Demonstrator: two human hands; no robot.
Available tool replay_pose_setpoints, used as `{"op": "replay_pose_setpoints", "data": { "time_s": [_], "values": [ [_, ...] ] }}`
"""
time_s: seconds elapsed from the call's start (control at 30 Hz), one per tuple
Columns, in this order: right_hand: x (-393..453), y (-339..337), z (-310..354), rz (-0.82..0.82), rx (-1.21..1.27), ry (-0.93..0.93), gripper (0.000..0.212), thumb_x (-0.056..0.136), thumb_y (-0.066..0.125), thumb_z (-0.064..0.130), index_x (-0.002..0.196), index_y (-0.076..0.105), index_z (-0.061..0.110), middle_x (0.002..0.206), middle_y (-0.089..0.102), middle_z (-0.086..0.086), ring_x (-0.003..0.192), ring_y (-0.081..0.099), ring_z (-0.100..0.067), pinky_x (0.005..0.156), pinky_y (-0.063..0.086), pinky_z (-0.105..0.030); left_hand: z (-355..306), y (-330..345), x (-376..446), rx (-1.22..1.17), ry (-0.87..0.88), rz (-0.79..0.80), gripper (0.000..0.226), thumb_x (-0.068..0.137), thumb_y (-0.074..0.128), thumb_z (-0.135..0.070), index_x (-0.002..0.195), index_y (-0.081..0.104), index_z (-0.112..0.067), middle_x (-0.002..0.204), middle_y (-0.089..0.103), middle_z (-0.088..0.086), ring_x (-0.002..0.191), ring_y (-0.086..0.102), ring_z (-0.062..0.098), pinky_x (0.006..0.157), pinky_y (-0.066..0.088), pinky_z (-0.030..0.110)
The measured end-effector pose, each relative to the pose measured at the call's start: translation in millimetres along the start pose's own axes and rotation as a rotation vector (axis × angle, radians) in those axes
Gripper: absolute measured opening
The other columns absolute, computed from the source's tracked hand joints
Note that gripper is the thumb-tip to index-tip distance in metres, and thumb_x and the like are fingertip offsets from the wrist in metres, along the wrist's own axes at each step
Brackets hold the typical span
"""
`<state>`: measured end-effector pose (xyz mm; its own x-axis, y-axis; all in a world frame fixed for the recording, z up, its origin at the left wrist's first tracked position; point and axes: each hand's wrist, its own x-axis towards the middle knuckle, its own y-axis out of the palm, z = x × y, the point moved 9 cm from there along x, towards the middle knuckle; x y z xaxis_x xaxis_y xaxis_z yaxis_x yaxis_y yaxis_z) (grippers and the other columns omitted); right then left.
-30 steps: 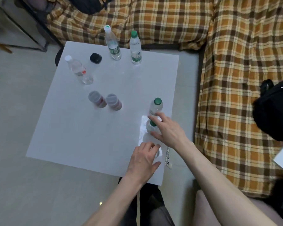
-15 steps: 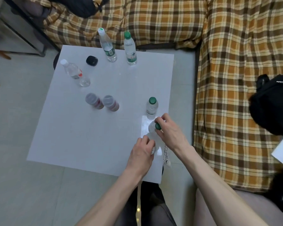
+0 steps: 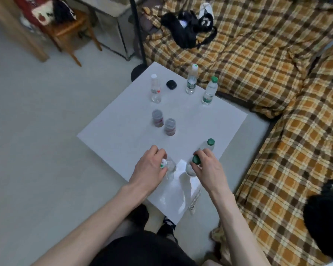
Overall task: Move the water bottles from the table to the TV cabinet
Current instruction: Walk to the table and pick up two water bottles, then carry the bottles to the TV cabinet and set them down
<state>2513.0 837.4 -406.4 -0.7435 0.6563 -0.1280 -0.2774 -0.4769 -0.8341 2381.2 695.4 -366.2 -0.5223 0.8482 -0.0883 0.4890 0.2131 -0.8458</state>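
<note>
Hands moved apart since prev frame: left hand (image 3: 149, 168) gripped a clear bottle (image 3: 169, 167), right hand (image 3: 208, 166) pinched green-capped bottle (image 3: 194, 164), both at desk (image 3: 123, 135) near edge.

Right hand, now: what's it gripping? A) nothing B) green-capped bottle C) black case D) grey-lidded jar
B: the right hand curls around a green-capped bottle near the table's front edge; the black case and grey-lidded jars stand untouched farther back.

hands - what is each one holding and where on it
Each grips a water bottle near its top: left hand on the white-capped bottle, right hand on the green-capped bottle.
</note>
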Motion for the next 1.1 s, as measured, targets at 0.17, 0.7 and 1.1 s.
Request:
{"op": "replay_pose_setpoints", "data": {
  "time_s": [0.17, 0.7, 1.1],
  "values": [
    [8, -26, 95, -0.060, -0.015, -0.182, 0.020, 0.087, 0.073, 0.026, 0.103, 0.067, 0.014, 0.099, 0.061, 0.000, 0.077, 0.063, -0.023, 0.062, 0.040, -0.030, 50, -75, -37, -0.122, -0.191, -0.201, 0.021, 0.085, 0.074, -0.013, 0.101, 0.062, -0.015, 0.103, 0.053, 0.000, 0.095, 0.055, 0.023, 0.076, 0.042, 0.033],
    [21, 58, 472, 0.146, -0.081, -0.874, 0.024, 0.098, 0.064, 0.037, 0.115, 0.059, 0.021, 0.106, 0.063, 0.003, 0.081, 0.067, -0.024, 0.063, 0.053, -0.039, 254, -291, -253, -0.306, -0.644, -0.860, 0.026, 0.087, 0.076, -0.021, 0.105, 0.059, -0.030, 0.104, 0.058, -0.018, 0.099, 0.059, 0.007, 0.079, 0.042, 0.020],
    [-31, 175, 729, 0.214, 0.065, -1.215, 0.026, 0.097, 0.066, 0.032, 0.118, 0.060, 0.017, 0.107, 0.064, 0.000, 0.080, 0.066, -0.026, 0.065, 0.054, -0.041, 394, -397, -407, -0.294, -0.823, -1.133, 0.027, 0.087, 0.077, -0.016, 0.106, 0.060, -0.026, 0.105, 0.064, -0.012, 0.102, 0.060, 0.014, 0.090, 0.051, 0.039]
  ]
}}
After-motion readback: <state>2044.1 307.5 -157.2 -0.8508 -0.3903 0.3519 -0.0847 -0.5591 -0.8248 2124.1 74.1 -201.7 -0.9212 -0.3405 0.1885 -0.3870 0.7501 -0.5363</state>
